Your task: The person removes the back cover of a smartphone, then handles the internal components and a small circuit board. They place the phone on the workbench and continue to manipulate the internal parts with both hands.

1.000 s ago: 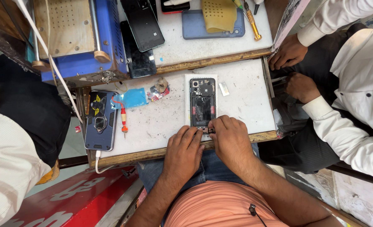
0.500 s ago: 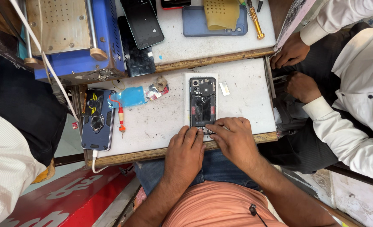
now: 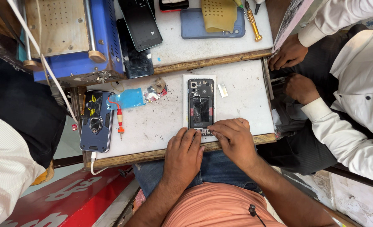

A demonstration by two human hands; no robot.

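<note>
View: head camera, looking straight down on a small workbench.

Item: opened phone (image 3: 201, 103) — back cover off, dark inner parts and camera block exposed; flat, rectangular, rounded corners.

Position: lies on a pale rectangular mat (image 3: 185, 105) on the lower bench top (image 3: 161, 122), near its front wooden edge; its lower end sits directly under the fingertips of both hands.

Long axis: runs away from the person toward the rear shelf; camera block at the far end, the near end pointing at the person's body.

Left hand (image 3: 183, 153): palm down, fingers extended, tips resting at the phone's lower left corner; pressing rather than gripping, nothing closed in it.

Right hand (image 3: 233, 138): palm down, fingers curled over the phone's lower right edge, touching it; whether a small tool is pinched beneath cannot be told.

Bench surface: off-white, scuffed and speckled with dark marks, framed in worn wood.

Adjacent, left: cased phone (image 3: 95, 122) — dark blue, ring holder on its back, lying lengthwise beside a small red-handled tool (image 3: 120, 120) and a scrap of blue film (image 3: 129, 98).

Adjacent, right: small white tab (image 3: 222, 89), just beside the phone's far end.

Rear shelf: blue machine (image 3: 75, 40) with a perforated plate, dark phone panels (image 3: 141, 23), yellow-handled screwdriver (image 3: 253, 23).

Other person: white sleeves (image 3: 354, 105), hands well apart from the phone, at the right.
</note>
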